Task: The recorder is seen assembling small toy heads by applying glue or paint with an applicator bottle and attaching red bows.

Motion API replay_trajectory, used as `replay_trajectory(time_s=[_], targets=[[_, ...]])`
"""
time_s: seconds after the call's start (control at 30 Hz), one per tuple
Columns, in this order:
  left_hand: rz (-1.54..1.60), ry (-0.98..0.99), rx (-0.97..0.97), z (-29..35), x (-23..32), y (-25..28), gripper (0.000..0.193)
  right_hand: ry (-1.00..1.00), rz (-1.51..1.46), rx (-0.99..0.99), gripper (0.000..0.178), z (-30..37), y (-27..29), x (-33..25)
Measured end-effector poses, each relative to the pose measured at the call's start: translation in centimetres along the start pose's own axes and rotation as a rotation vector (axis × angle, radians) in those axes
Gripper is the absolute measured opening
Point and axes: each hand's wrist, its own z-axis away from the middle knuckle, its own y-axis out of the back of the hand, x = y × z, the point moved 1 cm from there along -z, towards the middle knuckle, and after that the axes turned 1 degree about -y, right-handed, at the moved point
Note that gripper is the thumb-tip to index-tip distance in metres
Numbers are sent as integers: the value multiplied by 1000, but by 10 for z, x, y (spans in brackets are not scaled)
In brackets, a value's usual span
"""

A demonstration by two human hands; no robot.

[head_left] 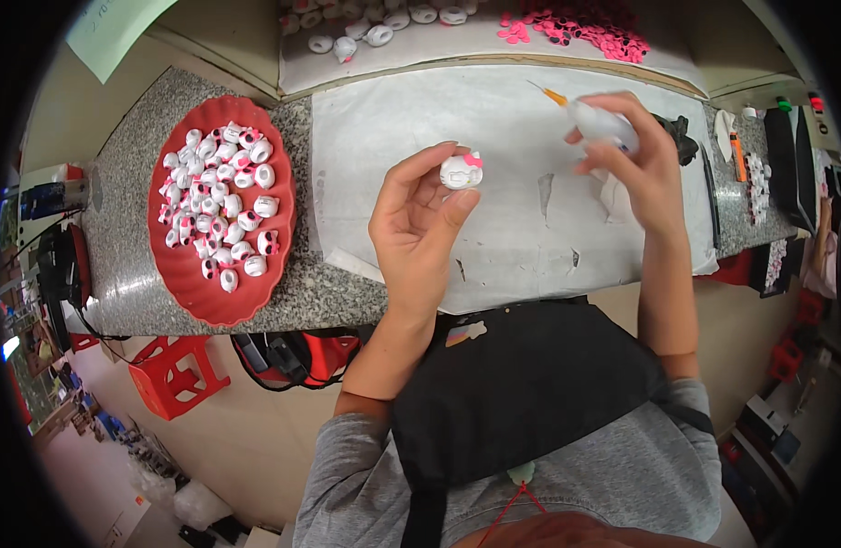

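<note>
Between the thumb and fingers of my left hand (419, 205) is a small white figurine head (461, 172) with a pink bow on its top right. My right hand (641, 151) is wrapped round a white squeeze bottle (603, 126), slightly blurred. An orange tip with a thin needle (550, 94) points up and left from the bottle, apart from the figurine head. Both hands are raised over a white paper sheet (503, 256) with dark smudges and torn spots.
On the left, a red scalloped tray (224, 309) holds many white and pink figurine heads. White pieces (378, 36) and a pile of pink pieces (585, 35) lie on the back shelf. An orange tube (738, 157) stands at the right. Below the counter is a red stool (177, 374).
</note>
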Motion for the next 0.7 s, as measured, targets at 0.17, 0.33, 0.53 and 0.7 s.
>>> replay_trajectory(time_s=[0.17,0.33,0.53,0.7], targets=[[4,-5,11,0,0,-2,34,-18,240,-104,22,-58,9,33],[-33,-31,25,0,-1,0,33,486,912,9,20,-84,-8,48],[-6,-12,24,2,3,0,33,499,902,-40,18,-85,-6,50],[-29,7,33,2,-1,1,33,478,798,2,16,-80,1,52]])
